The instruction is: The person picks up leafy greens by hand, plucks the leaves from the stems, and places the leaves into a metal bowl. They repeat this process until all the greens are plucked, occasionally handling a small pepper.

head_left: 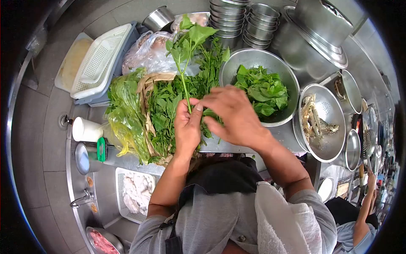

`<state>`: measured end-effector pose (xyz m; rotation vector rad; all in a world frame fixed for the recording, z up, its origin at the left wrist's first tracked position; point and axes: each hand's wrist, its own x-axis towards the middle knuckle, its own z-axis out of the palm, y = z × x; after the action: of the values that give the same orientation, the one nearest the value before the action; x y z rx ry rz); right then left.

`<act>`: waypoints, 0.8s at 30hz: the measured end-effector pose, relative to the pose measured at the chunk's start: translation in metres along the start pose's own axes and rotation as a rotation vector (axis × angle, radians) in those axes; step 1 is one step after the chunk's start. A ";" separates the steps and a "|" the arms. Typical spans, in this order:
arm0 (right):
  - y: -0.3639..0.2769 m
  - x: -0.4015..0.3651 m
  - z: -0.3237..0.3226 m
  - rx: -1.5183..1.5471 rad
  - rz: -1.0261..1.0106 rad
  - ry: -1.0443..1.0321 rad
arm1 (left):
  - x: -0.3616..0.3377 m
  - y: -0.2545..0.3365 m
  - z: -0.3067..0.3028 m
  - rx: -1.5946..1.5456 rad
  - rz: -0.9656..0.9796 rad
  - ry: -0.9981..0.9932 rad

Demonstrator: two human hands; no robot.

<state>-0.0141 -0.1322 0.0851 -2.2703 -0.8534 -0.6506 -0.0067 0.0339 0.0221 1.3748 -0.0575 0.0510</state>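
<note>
At the left side, a clear and yellowish plastic bag (127, 116) wraps some greens, and crumpled brown paper (144, 89) lies between it and a thick pile of dark green leafy stems (163, 112) on the grey metal surface (224, 146).

Next comes the left hand (187, 129), in front of this pile. It is pinching the lower part of one long green stem with broad leaves (184, 84) between the thumb and the fingers. The stem is nearly upright, with its leafy top directed away from the body.

The right hand (237, 120) is just beside the left one, with thumb and fingers apart, and it is blurred. I cannot tell if it touches the stem or has a leaf between the fingertips.

Further to the right, a round stainless steel bowl (277, 63) contains loose green leaves (264, 91), and beside it a perforated steel colander (325, 106) has brownish fish pieces (311, 122) inside.

In my judgement, the step in hand is the work on this single stem, with one hand supporting and the other hand active. A next move on it would call for a steady left pinch, not so hard as to crush the stem, and a precise approach of the right fingertips to one leaf.
</note>
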 end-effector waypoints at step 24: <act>0.082 -0.011 -0.036 -0.330 0.257 0.350 | -0.013 -0.010 0.013 -0.096 -0.151 -0.208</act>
<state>0.0290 -0.2109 0.0728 -2.3924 -0.2958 -1.0885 -0.0189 0.0189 0.0140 1.2809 -0.1288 -0.2191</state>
